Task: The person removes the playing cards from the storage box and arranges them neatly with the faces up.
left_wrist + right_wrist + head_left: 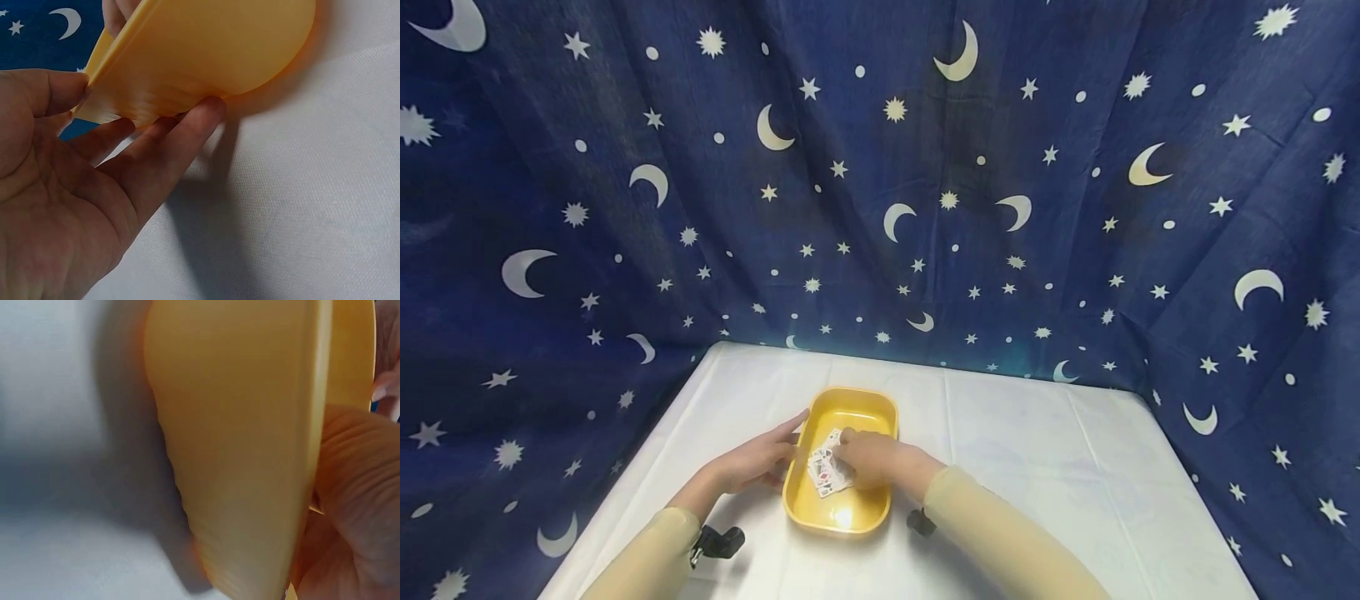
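A yellow plastic tray with rounded corners sits on the white cloth. Several playing cards lie loosely overlapped inside it, faces up, one with a red mark. My right hand reaches over the tray's right side, its fingers down at the cards and partly covering them. Whether those fingers pinch a card I cannot tell. My left hand steadies the tray's left side from outside: the thumb touches the rim, and the other fingers extend nearly straight against the outer wall. In the right wrist view, the tray wall hides the cards.
The white-clothed table extends around the tray on every side. A dark blue curtain with moons and stars hangs behind it and along both sides. Black wrist devices stick out beneath both forearms, close to the cloth.
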A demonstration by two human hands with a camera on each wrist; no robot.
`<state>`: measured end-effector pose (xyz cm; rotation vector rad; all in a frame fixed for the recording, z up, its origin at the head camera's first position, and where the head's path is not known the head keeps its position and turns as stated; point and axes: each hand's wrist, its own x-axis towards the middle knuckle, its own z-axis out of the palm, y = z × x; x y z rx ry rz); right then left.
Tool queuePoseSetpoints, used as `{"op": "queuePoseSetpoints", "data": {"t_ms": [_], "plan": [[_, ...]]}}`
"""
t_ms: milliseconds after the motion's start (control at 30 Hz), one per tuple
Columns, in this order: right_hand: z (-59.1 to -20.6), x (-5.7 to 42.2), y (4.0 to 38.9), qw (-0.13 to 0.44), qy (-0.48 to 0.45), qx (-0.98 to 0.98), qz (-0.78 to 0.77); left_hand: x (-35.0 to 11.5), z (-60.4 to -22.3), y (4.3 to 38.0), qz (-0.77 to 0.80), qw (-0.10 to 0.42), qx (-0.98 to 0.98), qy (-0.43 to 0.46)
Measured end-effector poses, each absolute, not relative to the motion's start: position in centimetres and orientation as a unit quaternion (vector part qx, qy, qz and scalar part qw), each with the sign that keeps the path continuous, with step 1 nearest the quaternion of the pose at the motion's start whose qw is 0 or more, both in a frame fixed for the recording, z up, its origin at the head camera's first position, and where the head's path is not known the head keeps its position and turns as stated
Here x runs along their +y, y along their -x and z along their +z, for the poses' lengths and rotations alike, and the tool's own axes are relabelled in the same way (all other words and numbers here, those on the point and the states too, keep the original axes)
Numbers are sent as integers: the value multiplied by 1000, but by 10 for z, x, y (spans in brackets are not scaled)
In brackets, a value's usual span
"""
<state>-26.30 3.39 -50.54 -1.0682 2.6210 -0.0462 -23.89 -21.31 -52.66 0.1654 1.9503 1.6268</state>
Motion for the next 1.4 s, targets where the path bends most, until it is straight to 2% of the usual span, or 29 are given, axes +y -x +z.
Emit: {"op": "queuePoseSetpoints", "data": {"t_ms": [167, 467, 1133, 1400], "plan": [[-502, 37, 270, 151, 377, 913, -23, -212, -527, 239, 611, 292, 733, -68], [-504, 38, 273, 192, 347, 916, -55, -212, -528, 239, 613, 291, 733, -55], [-514, 39, 281, 135, 392, 910, -27, -209, -530, 236, 636, 285, 715, -54], [-497, 50, 282, 110, 400, 908, -52, -210, -531, 236, 640, 283, 713, -47]]}}
